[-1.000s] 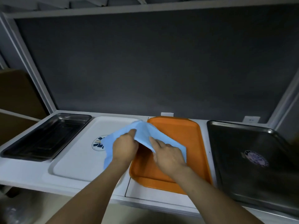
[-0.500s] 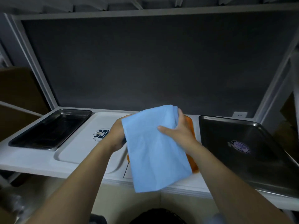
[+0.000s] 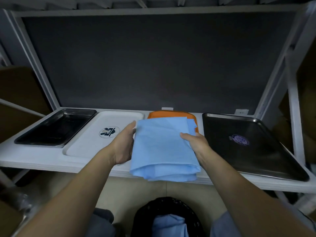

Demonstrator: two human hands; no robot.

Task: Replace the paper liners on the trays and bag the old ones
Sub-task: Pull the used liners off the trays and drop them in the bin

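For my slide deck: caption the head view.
Folded blue liner held between left hand and right hand, in front of the orange tray.

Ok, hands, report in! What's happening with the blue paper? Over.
Left hand and right hand hold the folded blue liner by its sides. Liner off the orange tray. Black bag below, blue paper inside. Nothing in the way.

A second ago the blue liner (image 3: 164, 147) was being peeled off the orange tray (image 3: 171, 114). Now it is folded into a thick bundle, lifted clear of the tray and held between the left hand (image 3: 123, 144) and right hand (image 3: 196, 142). Below the fingers, a black container (image 3: 145, 216) holding another blue sheet (image 3: 169, 224) has come into view.
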